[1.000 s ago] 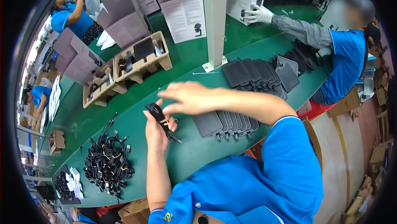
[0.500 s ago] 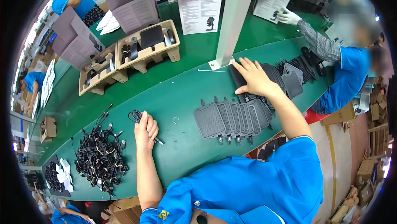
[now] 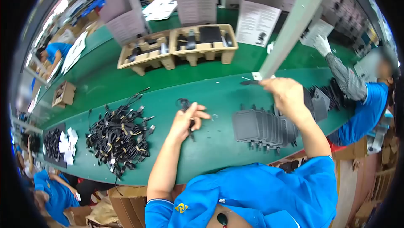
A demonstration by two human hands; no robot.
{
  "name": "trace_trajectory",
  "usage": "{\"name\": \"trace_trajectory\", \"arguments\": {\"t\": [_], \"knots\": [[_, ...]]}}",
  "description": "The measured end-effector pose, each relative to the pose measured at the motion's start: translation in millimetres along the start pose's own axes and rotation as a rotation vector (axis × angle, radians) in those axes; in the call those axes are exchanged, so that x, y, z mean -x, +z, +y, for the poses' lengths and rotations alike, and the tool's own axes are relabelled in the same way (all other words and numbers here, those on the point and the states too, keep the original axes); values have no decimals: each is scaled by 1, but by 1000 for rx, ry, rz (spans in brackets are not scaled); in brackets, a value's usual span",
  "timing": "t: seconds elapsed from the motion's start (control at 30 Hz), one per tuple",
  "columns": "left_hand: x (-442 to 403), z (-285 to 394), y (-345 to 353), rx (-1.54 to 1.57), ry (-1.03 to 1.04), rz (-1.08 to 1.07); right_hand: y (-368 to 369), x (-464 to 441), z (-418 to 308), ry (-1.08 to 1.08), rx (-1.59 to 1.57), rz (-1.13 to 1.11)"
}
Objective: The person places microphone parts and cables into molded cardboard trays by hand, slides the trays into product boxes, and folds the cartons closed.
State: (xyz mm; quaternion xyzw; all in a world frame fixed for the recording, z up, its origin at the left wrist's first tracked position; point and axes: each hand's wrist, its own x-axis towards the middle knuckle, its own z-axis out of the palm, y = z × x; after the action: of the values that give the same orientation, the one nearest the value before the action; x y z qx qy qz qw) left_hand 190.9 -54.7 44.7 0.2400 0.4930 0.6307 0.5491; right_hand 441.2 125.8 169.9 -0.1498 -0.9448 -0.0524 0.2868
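My left hand (image 3: 185, 122) is closed around a coiled black cable (image 3: 183, 103), with thumb and forefinger stretched out. The cable's loop shows above the hand and its end below. Over the far side of the bench, my right hand (image 3: 288, 95) pinches a thin dark piece (image 3: 250, 83) that points left; its full shape cannot be made out. Below that hand lies an overlapping row of dark grey textured plates (image 3: 263, 127) with small pegs. More plates (image 3: 320, 104) are partly hidden behind my right hand. Left of my left hand is a tangled pile of black cables (image 3: 120, 135).
Two cardboard trays (image 3: 204, 50) with black parts stand beyond the bench edge, before upright printed boxes (image 3: 195, 9). A white post (image 3: 294, 26) rises near my right hand. A co-worker's gloved hand (image 3: 322, 45) touches a box at right. Small black parts (image 3: 54, 144) lie far left.
My right hand has lifted from the stacked plates and now pinches a thin dark piece. My left hand's thumb and forefinger have stretched out, the cable still held. The view has shifted leftward.
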Motion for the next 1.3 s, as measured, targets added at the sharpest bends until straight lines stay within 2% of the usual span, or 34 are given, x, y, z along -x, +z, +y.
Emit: {"name": "trace_trajectory", "arguments": {"t": [0.03,0.1,0.17,0.23,0.3,0.4,0.43,0.5,0.6,0.7,0.77,0.8,0.87,0.9,0.97,1.03,1.1,1.2,1.3], "knots": [[3,8,4,12,-50,-46,-1,-14,-21,-64,-191,-20],[8,16,4,60,-68,-150,14,-34,-43,-373,-310,-19],[14,20,-5,122,-104,-168,31,-48,-62,-509,-427,-1],[19,23,-15,87,-80,-114,37,-63,-80,-555,-483,6],[26,26,-19,181,-11,-26,47,-81,-84,-669,-476,-44],[28,30,-30,220,159,192,63,-110,-99,-509,-583,-89],[27,29,-33,221,224,285,82,-109,-102,-293,-634,-122],[17,20,-39,137,377,504,117,-113,-110,335,-1110,-415],[13,13,-48,62,448,651,168,-132,-104,412,-1206,-563],[16,18,-45,47,434,648,190,-161,-115,252,-1146,-537],[7,8,-54,74,453,613,207,-186,-117,114,-952,-313],[5,6,-59,99,428,585,196,-209,-121,170,-813,-249],[5,2,-70,117,304,521,217,-259,-107,152,-797,101],[5,0,-69,85,315,544,214,-283,-104,259,-774,127],[3,-3,-68,14,335,582,229,-321,-85,314,-737,195],[2,-6,-75,18,384,493,246,-346,-74,396,-608,133],[0,-7,-79,62,415,435,271,-359,-62,278,-568,10],[5,5,-83,119,332,424,296,-365,-56,196,-570,-166],[10,14,-85,110,281,428,302,-375,-45,169,-581,-195]]}}
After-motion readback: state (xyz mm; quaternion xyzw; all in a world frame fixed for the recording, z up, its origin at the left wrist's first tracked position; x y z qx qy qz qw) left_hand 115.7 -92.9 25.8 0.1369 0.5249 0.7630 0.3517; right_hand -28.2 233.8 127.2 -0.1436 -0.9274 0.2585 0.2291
